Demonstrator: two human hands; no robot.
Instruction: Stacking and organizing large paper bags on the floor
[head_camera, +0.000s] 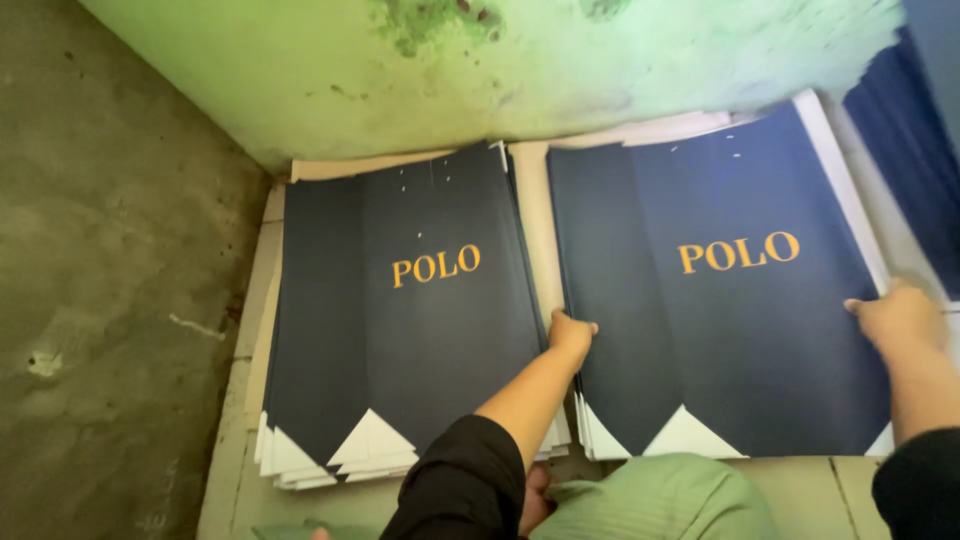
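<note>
Two stacks of dark navy flat paper sheets with gold lettering lie side by side on the floor against a green wall. My left hand (571, 333) grips the left edge of the right stack (720, 330). At that stack's right edge, my right hand (900, 318) holds it too. The left stack (400, 330) sits untouched beside my left forearm, its white corners fanned out at the bottom.
A rough concrete floor (110, 280) lies to the left. The stained green wall (480, 70) runs behind the stacks. More navy sheets (925, 150) lean at the far right. A light green cloth (660, 500) covers my knee below, and pale cardboard (540, 220) lies under the stacks.
</note>
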